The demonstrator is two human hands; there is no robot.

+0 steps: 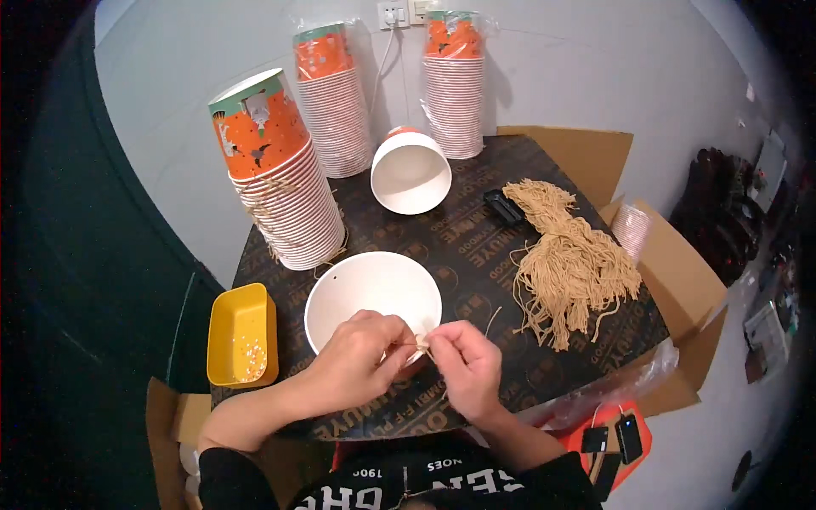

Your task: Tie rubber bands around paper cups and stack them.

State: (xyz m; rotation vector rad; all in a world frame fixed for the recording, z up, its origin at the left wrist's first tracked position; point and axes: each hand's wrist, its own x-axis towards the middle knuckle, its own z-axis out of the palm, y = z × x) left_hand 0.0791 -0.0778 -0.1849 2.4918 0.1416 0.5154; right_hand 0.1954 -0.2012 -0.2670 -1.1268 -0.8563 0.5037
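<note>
A white-lined paper bucket (pixel 374 285) is at the near side of the table (pixel 476 246), in front of the person, its mouth facing up toward the camera; whether it stands fully upright is hard to tell. At its near right rim, a thin tan string (pixel 422 349) is pinched between thumb and forefinger of the left hand (pixel 361 353), which reaches across the bucket's near edge, and of the right hand (pixel 466 365), just beside it; the fingers largely hide the string. To the left sits a yellow tub (pixel 218 331) with small orange and white bits on its bottom. Beyond the bucket, a tall nested stack of orange-and-green patterned buckets (pixel 293 212) leans slightly, tan strands lying along its side. Another bucket (pixel 411 174) lies on its side farther back, its white mouth toward the person, between two plastic-wrapped stacks (pixel 453 106) near the wall. On the right lies a loose heap of tan strings (pixel 578 272), next to a small black object (pixel 505 206). Past the table's right edge are cardboard flaps (pixel 680 272) and, lower down, a red stool (pixel 643 432) carrying a dark phone (pixel 628 438).
</note>
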